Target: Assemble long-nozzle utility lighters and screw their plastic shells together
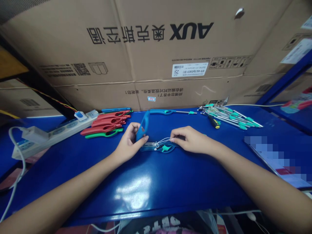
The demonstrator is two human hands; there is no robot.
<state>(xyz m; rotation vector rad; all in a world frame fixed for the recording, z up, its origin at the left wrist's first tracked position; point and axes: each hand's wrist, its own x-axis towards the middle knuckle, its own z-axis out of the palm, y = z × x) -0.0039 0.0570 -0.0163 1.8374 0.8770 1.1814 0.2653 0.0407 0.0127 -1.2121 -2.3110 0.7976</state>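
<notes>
Near the middle of the blue table, my left hand (131,142) is closed on a blue plastic shell (143,126), which stands tilted up between thumb and fingers. Just below it lies an open blue casing (148,149) with a metal tube, a black part and a green trigger piece (166,148) in it. White wires (163,140) loop up from the casing to my right hand (186,139), whose thumb and fingers are pinched together on them. A dark item under the right fingers is mostly hidden.
Red casings (109,121) and a green one (102,134) lie at the back left beside a power strip (58,131). Behind stands a cardboard box (146,65). Metal rods with green parts (234,117) and a yellow-black screwdriver (214,122) lie back right; a tablet-like device (280,165) is at right.
</notes>
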